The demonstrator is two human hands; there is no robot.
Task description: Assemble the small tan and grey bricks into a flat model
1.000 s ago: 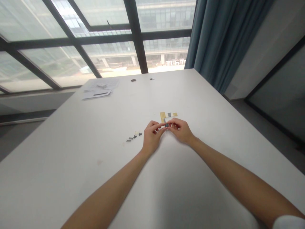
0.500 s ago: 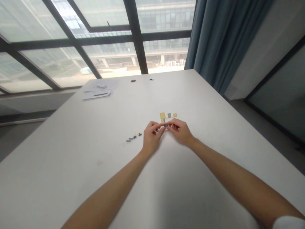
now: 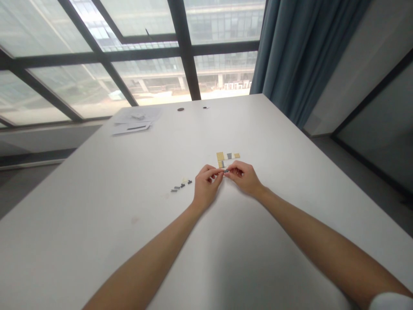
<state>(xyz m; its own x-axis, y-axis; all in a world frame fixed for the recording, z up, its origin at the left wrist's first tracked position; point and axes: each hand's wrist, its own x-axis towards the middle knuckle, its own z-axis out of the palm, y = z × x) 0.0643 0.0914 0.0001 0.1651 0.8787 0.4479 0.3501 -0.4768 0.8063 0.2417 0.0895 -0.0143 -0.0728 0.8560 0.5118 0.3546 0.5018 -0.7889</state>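
Observation:
Between my fingertips is a small dark grey building brick piece [image 3: 226,171], partly covered by the fingers. My left hand [image 3: 206,183] pinches it from the left with thumb and index finger. From the right, my right hand [image 3: 242,175] grips the same piece, also in a pinch. Just beyond the hands lie a yellow studded plate [image 3: 220,156], a grey piece [image 3: 229,156] and a smaller yellow piece [image 3: 237,155]. Several dark grey pieces [image 3: 182,185] rest on the table left of my left hand.
The white table [image 3: 145,172] stretches toward the window. Papers [image 3: 132,125] with a dark pen-like strip [image 3: 137,128] lie at the far left. A round brown disc [image 3: 180,109] and a small dark item [image 3: 204,107] are near the far edge. A blue curtain [image 3: 290,56] hangs at right.
The small grey piece has turned slightly and shifted a little right between the fingertips. Both hands have otherwise barely moved. The loose pieces lie as before.

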